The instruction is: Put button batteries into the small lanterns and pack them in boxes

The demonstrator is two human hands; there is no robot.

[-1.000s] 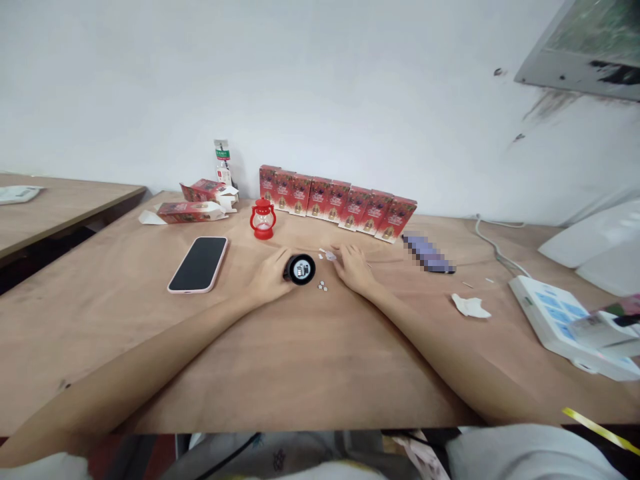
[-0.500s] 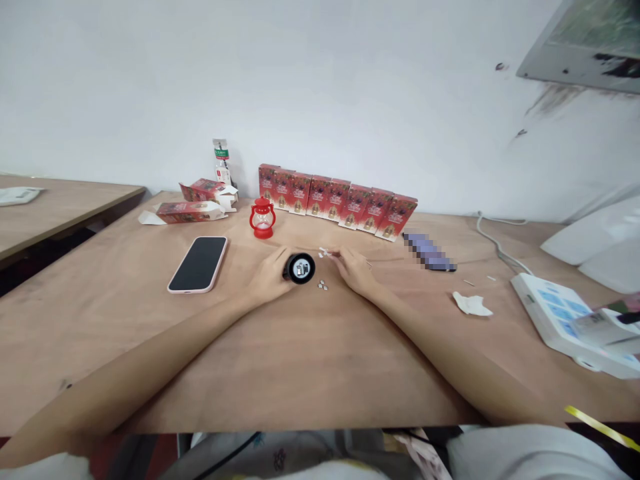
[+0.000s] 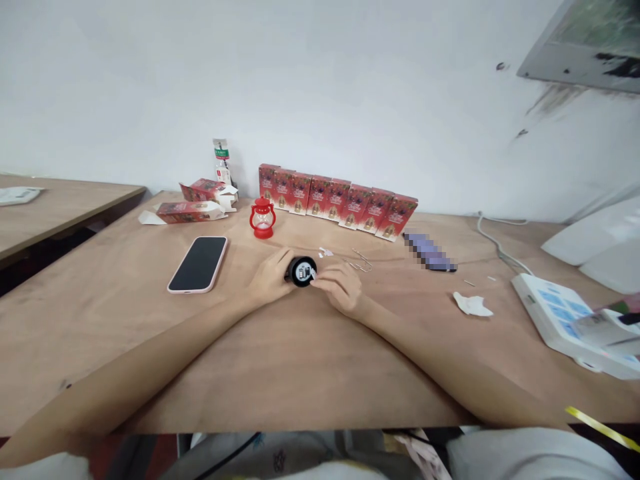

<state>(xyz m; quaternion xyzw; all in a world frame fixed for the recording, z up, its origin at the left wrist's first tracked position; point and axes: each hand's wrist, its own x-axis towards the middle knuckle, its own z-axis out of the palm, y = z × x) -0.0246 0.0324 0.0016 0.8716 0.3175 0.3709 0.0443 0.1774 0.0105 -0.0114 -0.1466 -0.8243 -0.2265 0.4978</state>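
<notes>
The left hand (image 3: 274,277) grips a black round part (image 3: 303,272) over the desk (image 3: 300,360); the right hand (image 3: 341,283) pinches a small pale piece (image 3: 313,273) at its rim. Red boxes (image 3: 320,195) bear lettering too small to read.

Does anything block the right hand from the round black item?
No obstacle shows: the right hand is at the rim of the round black item in the left hand, with just a small pale piece at its fingertips.
</notes>
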